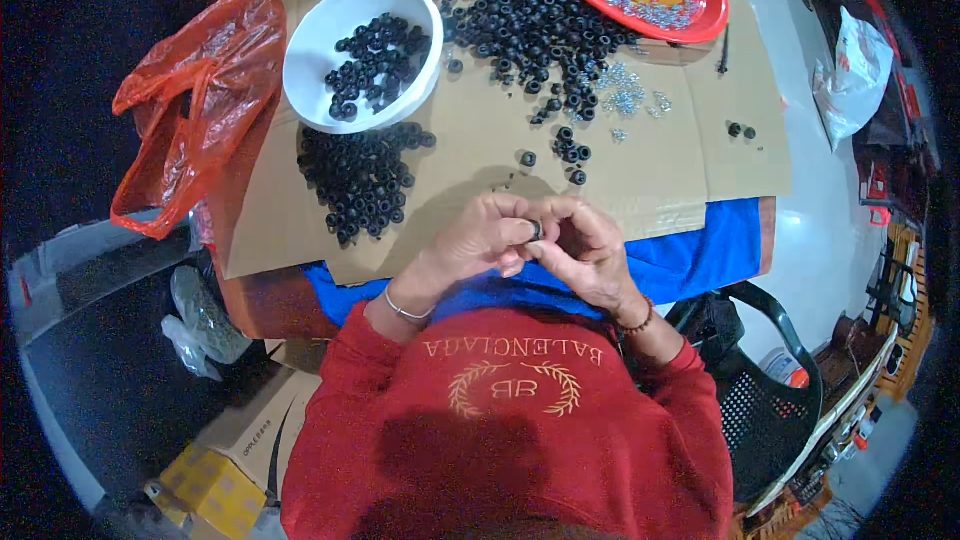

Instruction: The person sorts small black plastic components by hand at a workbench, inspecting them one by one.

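Note:
Above the near edge of the cardboard, my left hand (482, 238) and my right hand (585, 252) meet with fingers bent. Between their fingertips sits a small black ring-shaped part (537, 231), pinched by my left hand and touched by the right thumb. Whether the right fingers grip some smaller piece as well is hidden. Just beyond the hands lie a few loose black parts (570, 150) of the same kind. A dense heap of black parts (355, 185) is to the left, and a larger heap (535, 35) spreads farther back.
A white bowl (305, 65) with black parts stands at the back left, beside a red plastic bag (215, 70). At the back right, a red tray (712, 15) carries small silvery pieces; more silvery pieces (622, 90) lie on the cardboard (690, 155). A dark chair (770, 390) is at right.

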{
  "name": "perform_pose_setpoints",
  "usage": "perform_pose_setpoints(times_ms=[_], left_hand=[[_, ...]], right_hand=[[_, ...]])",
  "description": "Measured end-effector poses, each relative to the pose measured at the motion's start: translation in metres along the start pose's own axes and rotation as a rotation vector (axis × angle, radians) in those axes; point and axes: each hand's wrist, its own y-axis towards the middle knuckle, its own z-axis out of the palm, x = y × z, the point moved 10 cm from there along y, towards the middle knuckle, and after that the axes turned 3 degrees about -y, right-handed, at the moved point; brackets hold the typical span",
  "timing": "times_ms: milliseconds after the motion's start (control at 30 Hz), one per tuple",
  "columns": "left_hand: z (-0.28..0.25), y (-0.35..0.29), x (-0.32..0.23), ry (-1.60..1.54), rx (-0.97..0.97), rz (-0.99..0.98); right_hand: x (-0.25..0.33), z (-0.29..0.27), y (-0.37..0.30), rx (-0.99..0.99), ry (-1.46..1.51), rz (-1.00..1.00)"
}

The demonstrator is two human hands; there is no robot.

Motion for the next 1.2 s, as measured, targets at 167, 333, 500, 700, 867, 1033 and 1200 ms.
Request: perform_pose_setpoints(times_ms=[167, 333, 500, 700, 867, 1033, 1200], left_hand=[[-0.004, -0.01, -0.01, -0.165, -0.075, 0.09], [-0.021, -0.053, -0.095, 0.37, -0.453, 0.532], [0.002, -0.114, -0.19, 0.898, -0.837, 0.961], [-0.016, -0.109, -0.195, 0.695, -0.727, 0.9], [-0.013, -0.078, -0.15, 0.321, -0.442, 0.685], [-0.014, -0.066, -0.13, 0.282, -0.436, 0.576], [-0.008, -0.058, -0.112, 0.126, -0.367, 0.467]], right_hand=[[0.058, -0.043, -0.001, -0.279, -0.786, -0.416], [0.055, -0.096, 0.02, -0.442, -1.036, -0.344], [0.043, -0.084, 0.033, -0.373, -1.287, -0.386], [0.055, -0.078, 0.02, -0.487, -1.248, -0.44], [0.055, -0.077, 0.022, -0.448, -1.192, -0.466], [0.051, -0.082, 0.026, -0.428, -1.101, -0.435], [0.053, -0.083, 0.024, -0.438, -1.087, -0.431]])
